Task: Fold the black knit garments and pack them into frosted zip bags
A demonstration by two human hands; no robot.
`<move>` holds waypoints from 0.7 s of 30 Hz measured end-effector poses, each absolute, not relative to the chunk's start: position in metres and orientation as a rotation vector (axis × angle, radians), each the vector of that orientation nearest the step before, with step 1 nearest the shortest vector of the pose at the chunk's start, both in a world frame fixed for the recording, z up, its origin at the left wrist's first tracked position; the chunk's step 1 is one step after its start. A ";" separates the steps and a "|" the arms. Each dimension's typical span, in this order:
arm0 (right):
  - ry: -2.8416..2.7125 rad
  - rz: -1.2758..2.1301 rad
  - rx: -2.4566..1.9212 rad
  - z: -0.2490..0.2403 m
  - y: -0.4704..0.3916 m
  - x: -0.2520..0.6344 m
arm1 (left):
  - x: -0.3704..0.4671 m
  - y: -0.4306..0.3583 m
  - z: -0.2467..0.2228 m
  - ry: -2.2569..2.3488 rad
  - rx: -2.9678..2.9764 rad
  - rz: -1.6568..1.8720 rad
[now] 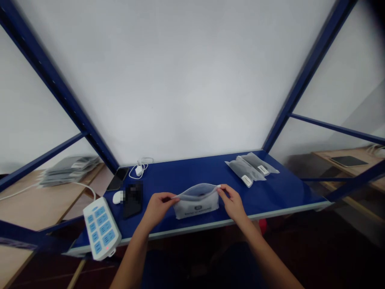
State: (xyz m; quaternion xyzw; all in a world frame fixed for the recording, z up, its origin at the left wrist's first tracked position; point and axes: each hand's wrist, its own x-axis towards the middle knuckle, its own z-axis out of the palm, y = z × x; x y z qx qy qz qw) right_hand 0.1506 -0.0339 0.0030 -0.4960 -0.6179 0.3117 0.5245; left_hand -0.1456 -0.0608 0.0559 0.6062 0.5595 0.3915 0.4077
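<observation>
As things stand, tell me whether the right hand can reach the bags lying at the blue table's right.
Probably yes, once freed: the right hand pinches a corner of the pouch, but nothing visible lies between that hand and the bags.

"What's around you?"
"On my view's clock face: a plain pale wall (180,80) at twelve, softly brightest mid-span; my blue workbench (180,172) at six, its slanting posts (58,90) at ten and two."
"And past the posts?"
"A wooden table (27,208) at eight, a second table (325,155) at three. I see dark reddish floor (315,257) at four, dimly lit."
</observation>
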 end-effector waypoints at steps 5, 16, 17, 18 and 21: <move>-1.449 0.819 -1.153 -0.008 -0.036 0.147 | -0.155 -0.050 0.038 1.554 1.521 1.140; -1.471 0.683 -1.104 0.000 -0.051 0.126 | -0.035 -0.070 0.089 1.516 2.474 0.992; -1.470 0.672 -1.099 0.000 -0.052 0.126 | -0.029 -0.066 0.088 1.467 2.489 0.939; -1.472 0.664 -1.097 0.001 -0.053 0.127 | -0.025 -0.063 0.087 1.436 2.495 0.902; -1.505 0.655 -1.097 0.000 -0.057 0.130 | -0.023 -0.057 0.085 1.398 2.535 0.848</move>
